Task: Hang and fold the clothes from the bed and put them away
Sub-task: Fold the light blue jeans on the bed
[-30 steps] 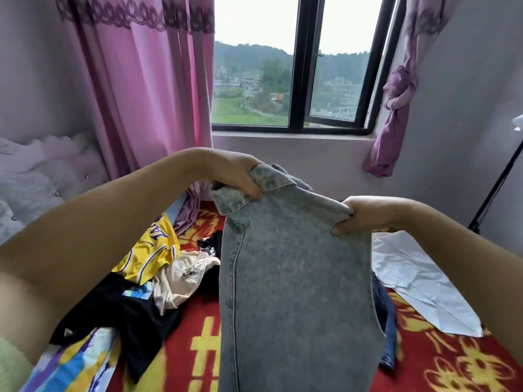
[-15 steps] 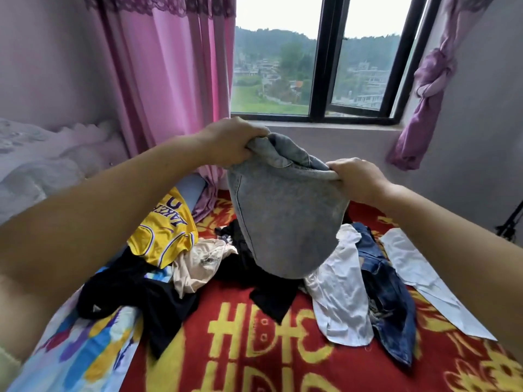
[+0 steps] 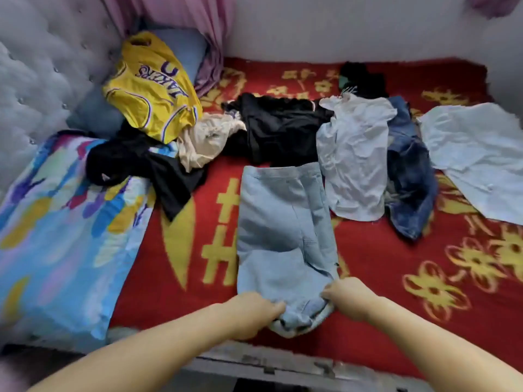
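Jeans: pale grey-blue jeans [image 3: 285, 230] lie flat and lengthwise on the bed, folded into one long strip; the near end is bunched at the bed's front edge, the far end touches the black garment beyond.
Left hand: the left hand [image 3: 252, 309] grips the bunched near end of the jeans from the left, fingers curled into the cloth.
Right hand: the right hand [image 3: 348, 298] pinches the same end from the right, fingers curled round the fabric; the two hands are near each other with the bunched cloth between.
Bed: the bed carries a red blanket [image 3: 382, 273] with yellow flowers and characters.
Black garment: a black garment [image 3: 280, 128] lies crumpled just beyond the jeans.
White shirt: a creased white shirt [image 3: 353, 162] lies just right of the jeans' far half, partly over dark blue denim [image 3: 410, 179].
Second white piece: another white garment [image 3: 478, 154] lies spread out at the far right.
Yellow jersey: a yellow jersey [image 3: 152, 89] with purple lettering rests on a blue pillow [image 3: 93, 114] at the far left.
Beige cloth: a beige garment [image 3: 206, 140] sits between the jersey and the black garment.
Black top: a second black piece [image 3: 147, 168] overlaps the colourful quilt [image 3: 56, 236] on the left.
Headboard: a tufted grey headboard [image 3: 36, 80] stands along the left side, with a pink curtain [image 3: 181, 15] beside it.
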`<state>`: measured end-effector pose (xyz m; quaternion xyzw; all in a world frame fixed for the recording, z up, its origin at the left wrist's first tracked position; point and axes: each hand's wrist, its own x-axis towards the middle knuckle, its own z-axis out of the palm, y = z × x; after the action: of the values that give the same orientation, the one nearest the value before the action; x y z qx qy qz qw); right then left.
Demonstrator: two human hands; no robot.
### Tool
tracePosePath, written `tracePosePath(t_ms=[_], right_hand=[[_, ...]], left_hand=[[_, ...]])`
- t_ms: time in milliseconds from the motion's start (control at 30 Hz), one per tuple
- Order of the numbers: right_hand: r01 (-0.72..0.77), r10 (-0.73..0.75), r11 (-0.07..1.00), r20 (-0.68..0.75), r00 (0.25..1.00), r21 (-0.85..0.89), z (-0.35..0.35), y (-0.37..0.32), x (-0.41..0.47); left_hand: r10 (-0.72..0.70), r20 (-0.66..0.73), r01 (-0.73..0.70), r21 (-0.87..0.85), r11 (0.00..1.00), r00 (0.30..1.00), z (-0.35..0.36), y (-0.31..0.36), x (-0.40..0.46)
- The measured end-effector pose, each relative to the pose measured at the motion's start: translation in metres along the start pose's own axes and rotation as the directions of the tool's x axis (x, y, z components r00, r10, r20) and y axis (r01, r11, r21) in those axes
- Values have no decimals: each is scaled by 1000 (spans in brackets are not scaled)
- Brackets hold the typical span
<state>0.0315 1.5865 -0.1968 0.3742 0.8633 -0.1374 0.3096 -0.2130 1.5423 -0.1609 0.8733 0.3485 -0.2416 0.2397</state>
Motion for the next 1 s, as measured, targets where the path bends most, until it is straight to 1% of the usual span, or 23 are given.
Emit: tracePosePath(t_ms=[67,200,267,333,400,467,500,533,567,600,633,667,700,733,767,800,833,867,900,933,1000], right_hand=[[41,-42,999,97,994,14,34,-14,-6],[38,-56,993,171,984,108,67,-23,-14],[32,-65,988,226,972,149,70,-21,-11],[29,-85,980,287,954,195,65,-16,-2],[30,-116,966,325,939,258,55,-5,14],[-11,-94,940,290,952,342,40,14,37],[-61,-44,920,255,966,387,33,26,50],[-117,24,892,211,977,437,27,39,65],[-170,103,856,162,981,489,23,49,77],[-220,185,814,119,975,537,22,58,92],[-274,275,770,87,957,576,25,64,108],[-333,374,729,59,926,598,31,66,123],[-399,479,702,25,878,589,35,63,133],[-469,577,689,-27,816,552,43,56,143],[-508,643,692,-119,756,512,49,47,150],[-482,642,729,-238,729,486,54,35,155],[-394,575,793,-358,736,464,60,22,158],[-299,471,864,-443,762,404,68,11,162],[-239,385,910,-472,793,340,76,4,162],[-225,348,925,-443,826,308,86,3,164],[-258,368,908,-339,866,329,110,13,174]], left_hand=[[26,92,-19,-87,996,995,30,21,4],[-3,127,39,-279,960,992,57,35,11],[-1,197,86,-422,903,980,57,29,15],[38,321,146,-532,834,946,50,14,23],[86,419,189,-571,799,904,35,-11,39],[69,451,210,-539,815,890,15,-48,64],[27,420,216,-520,826,907,4,-70,78],[-45,358,233,-502,833,933,-6,-92,92],[-143,282,272,-497,824,949,-14,-111,104],[-256,211,329,-488,809,943,-18,-129,118],[-380,137,399,-457,795,915,-16,-144,133],[-500,44,472,-412,779,865,-8,-154,149],[-596,-54,542,-357,761,801,3,-156,160],[-659,-152,593,-324,737,737,18,-151,171],[-691,-245,615,-321,720,680,34,-142,179],[-695,-316,611,-332,719,646,52,-128,185],[-685,-376,581,-363,729,624,71,-112,187],[-667,-416,553,-373,745,618,88,-98,189],[-654,-418,545,-362,757,631,101,-87,189],[-649,-394,548,-347,761,651,112,-83,190],[-633,-370,527,-355,773,680,130,-90,202]])
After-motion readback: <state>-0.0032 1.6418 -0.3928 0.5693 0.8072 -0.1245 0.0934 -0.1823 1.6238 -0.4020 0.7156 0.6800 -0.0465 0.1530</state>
